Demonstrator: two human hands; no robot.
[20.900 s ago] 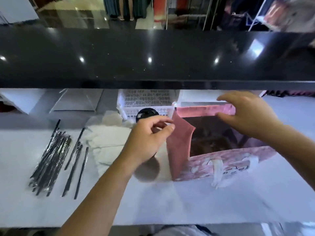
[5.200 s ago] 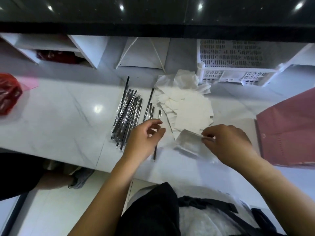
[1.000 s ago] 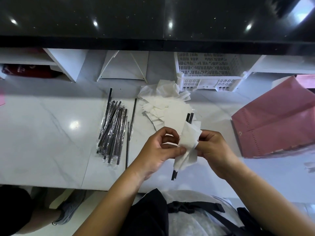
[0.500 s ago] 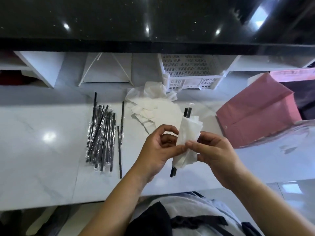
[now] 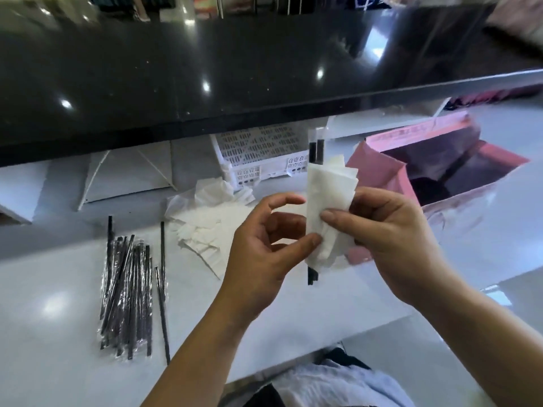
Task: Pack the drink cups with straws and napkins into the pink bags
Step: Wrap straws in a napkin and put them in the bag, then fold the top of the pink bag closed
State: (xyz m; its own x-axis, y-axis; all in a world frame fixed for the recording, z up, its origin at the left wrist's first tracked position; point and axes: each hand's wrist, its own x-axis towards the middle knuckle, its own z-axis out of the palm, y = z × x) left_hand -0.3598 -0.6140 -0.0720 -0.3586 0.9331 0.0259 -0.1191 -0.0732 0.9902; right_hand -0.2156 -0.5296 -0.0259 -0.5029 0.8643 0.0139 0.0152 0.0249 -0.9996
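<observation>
1. Two dozen or so wrapped straws, call it the straw pile (image 5: 126,295), lay at the left of the white worktop (image 5: 58,274), with one loose straw (image 5: 163,289) just beside it on the right. Nothing had stirred there since half a second before.
2. Next came the napkin pile (image 5: 205,227), a loose white heap, and behind it the white basket (image 5: 258,154) tucked under the black counter (image 5: 235,69). Both were unmoved, though the view had tipped up and showed far more of that counter.
3. Then the left hand (image 5: 258,254): its fingers were curled, the thumb tip pressed on the lower left edge of the napkin (image 5: 326,207) and the forefinger touched that edge higher up. That was a lighter hold than the firm pinch of half a second earlier.
4. Centre stage, the napkin was wrapped round two straws (image 5: 316,149), whose black ends poked out above and below. The bundle stood upright in the air between both hands, and it had come up higher and nearer the bag.
5. Over to the right hand (image 5: 390,242): it gripped the bundle, thumb laid across the front and fingers curled behind.
6. Last, the pink bag (image 5: 382,168) stood on the worktop just behind the right hand, mouth open towards us. Earlier only its side showed; now its dark inside was in sight, too dim to make out.
</observation>
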